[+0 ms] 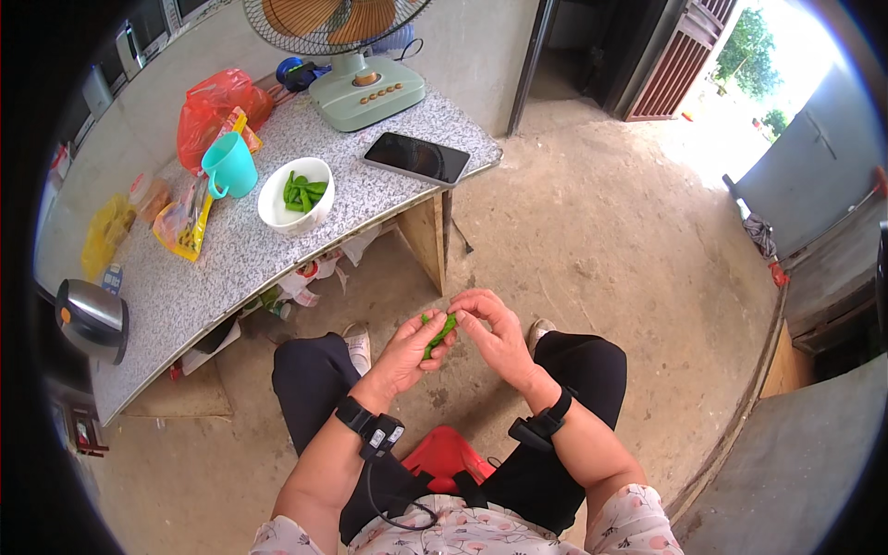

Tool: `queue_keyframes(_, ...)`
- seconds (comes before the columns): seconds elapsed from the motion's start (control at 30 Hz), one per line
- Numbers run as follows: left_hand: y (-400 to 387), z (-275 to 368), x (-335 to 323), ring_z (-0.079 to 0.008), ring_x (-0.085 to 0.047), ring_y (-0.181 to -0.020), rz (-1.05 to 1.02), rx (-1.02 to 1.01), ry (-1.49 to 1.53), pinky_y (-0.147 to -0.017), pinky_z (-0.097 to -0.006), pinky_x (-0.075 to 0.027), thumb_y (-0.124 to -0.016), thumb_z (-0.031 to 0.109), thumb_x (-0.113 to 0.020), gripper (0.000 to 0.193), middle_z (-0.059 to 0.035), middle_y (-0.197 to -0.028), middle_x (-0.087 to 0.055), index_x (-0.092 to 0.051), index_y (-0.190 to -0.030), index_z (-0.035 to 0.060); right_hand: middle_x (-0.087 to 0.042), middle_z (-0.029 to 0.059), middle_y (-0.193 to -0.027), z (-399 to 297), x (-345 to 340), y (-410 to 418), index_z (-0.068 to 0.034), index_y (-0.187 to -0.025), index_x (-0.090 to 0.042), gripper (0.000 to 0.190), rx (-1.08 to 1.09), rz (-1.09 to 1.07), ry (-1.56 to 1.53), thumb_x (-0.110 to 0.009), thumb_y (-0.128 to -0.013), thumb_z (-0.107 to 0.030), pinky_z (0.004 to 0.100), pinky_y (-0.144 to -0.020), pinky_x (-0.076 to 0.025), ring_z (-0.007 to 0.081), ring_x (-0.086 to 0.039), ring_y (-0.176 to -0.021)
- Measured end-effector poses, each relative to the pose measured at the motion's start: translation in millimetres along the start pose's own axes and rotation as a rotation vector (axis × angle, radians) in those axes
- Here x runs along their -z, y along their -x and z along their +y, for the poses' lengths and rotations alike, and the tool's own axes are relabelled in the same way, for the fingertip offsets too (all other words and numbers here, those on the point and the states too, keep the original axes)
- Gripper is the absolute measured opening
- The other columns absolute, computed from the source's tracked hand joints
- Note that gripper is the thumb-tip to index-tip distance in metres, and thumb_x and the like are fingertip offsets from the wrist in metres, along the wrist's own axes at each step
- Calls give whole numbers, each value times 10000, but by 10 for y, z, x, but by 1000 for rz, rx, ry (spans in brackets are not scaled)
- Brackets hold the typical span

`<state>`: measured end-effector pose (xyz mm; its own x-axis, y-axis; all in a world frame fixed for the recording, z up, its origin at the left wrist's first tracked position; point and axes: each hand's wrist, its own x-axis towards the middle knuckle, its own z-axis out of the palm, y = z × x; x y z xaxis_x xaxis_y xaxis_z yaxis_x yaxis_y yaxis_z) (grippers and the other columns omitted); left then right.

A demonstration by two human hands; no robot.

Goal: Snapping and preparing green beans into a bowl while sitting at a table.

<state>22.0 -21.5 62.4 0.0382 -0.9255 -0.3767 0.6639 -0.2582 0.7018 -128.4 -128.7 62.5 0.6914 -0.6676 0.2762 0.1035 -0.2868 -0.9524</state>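
Observation:
Above the floor between my knees, my left hand (414,347) holds green peppers (437,334), partly covered by its fingers. Thumb and fingertips of my right hand (490,333) pinch at the upper end of the same peppers; whether a stem sits between them is too small to tell. Both hands touch or nearly touch there. On the speckled table ahead, a white bowl (270,201) contains several green peppers (304,193). A turquoise mug (230,165) stands just left of the bowl, and a smartphone (417,158) lies to its right near the table edge.
The table (243,239) also bears a fan (368,90), a red plastic bag (220,114), yellow packets (184,225), a plastic jar (149,196) and an electric kettle (94,320). Bags and litter lie beneath it. A red stool (446,458) is under me. A doorway opens at upper right.

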Motion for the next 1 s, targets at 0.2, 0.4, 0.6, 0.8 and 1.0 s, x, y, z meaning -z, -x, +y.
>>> queue_keyframes(0.2,0,-14,10,-32,-410,-614,-17,17,1,-455,-157,-282,-1038,314,-536,196,12,-838,-527,-559,-1066,122,-631,62,-1106,56,-11,-6,-9,-1030,-655,109,-137,30,-264,-633,-943,-71,261,-854,-489,124,-603,-986)
queue_keyframes(0.4,-7,3,5,-33,-402,-618,-15,32,2,-457,-158,-278,-1047,328,-512,225,17,-828,-507,-559,-1082,110,-651,51,-1047,107,23,-26,-21,-987,-670,77,-156,172,-157,-664,-926,-67,262,-808,-492,123,-614,-948)
queue_keyframes(0.6,0,5,11,-36,-400,-620,-22,8,28,-460,-158,-274,-1053,318,-501,228,17,-829,-500,-563,-1124,111,-646,90,-1037,-95,-14,-26,-38,-975,-692,115,102,127,243,-701,-860,-30,327,-849,-503,231,-639,-984)
queue_keyframes(0.8,-1,11,15,-41,-406,-620,-27,2,10,-460,-159,-276,-1049,302,-513,189,13,-829,-509,-552,-1115,130,-650,117,-1023,-104,-5,-36,-51,-959,-687,143,191,117,387,-704,-821,-19,374,-832,-517,305,-642,-978)
queue_keyframes(1.0,6,4,26,-43,-412,-619,-7,23,2,-459,-157,-278,-1037,304,-543,158,10,-827,-517,-538,-1082,153,-653,121,-1009,-107,13,-43,-36,-935,-673,116,210,80,431,-684,-822,-14,370,-850,-511,309,-641,-970)
